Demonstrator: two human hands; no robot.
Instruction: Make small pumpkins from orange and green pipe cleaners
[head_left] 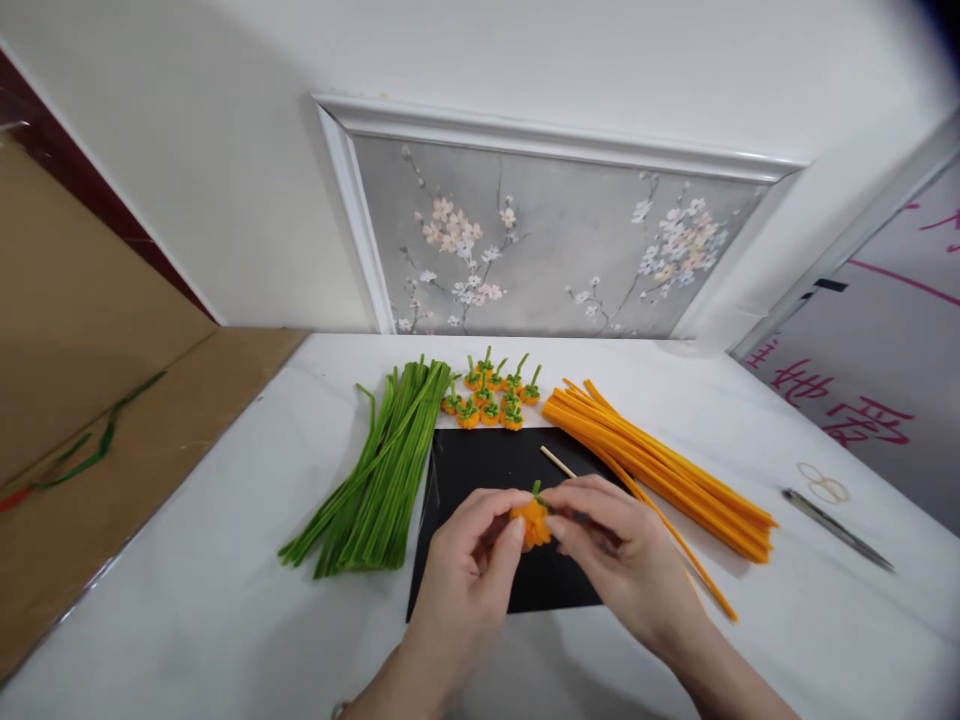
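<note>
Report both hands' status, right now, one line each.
Left hand: closed, pinching the left side of a small orange piece.
Right hand: closed, holding the same piece from the right, beside its green stem.

A fuzzy orange ornament (534, 528) sat pinched between two hands.
Its orange body was small, roundish and bumpy, with a soft, ridged surface, and a short green stem (537, 489) stood nearly upright from its top. The left hand (474, 552) gripped one side and the right hand (626, 548) the other, over the black mat (480, 460); fingertips covered both edges, and its underside was hidden from view.
</note>
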